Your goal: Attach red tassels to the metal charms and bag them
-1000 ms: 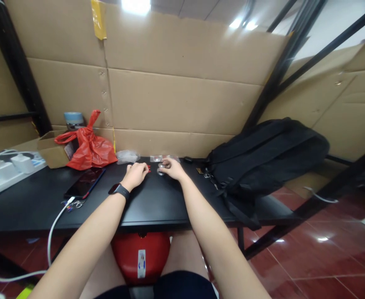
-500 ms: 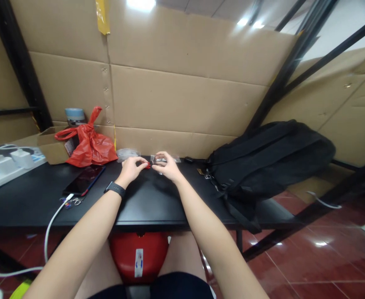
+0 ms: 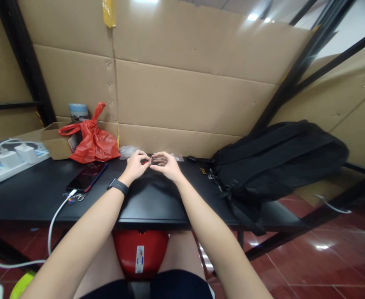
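Above the far part of the black table (image 3: 157, 199), my left hand (image 3: 135, 167) pinches a small red piece (image 3: 144, 162), mostly covered by the fingers. My right hand (image 3: 169, 168) faces it, thumb and fingers curled round a small dark piece (image 3: 152, 160). The fingertips of both hands meet, and the two pieces are close together. Whether they touch, I cannot tell. Both are too small to name. Behind the hands lie clear plastic bags (image 3: 128, 152). A dark watch (image 3: 118, 186) is on my left wrist.
On the left are a charging phone (image 3: 87, 176), a power strip (image 3: 16, 167), a red plastic bag (image 3: 95, 143), a cardboard box (image 3: 56, 141) and a blue-lidded jar (image 3: 78, 110). A black backpack (image 3: 282, 166) lies at the right. Cardboard panels (image 3: 182, 95) wall the back.
My hands have come together: the gap between the red piece and the dark piece has closed. The camera view has shifted slightly, moving the surroundings a little to the right.
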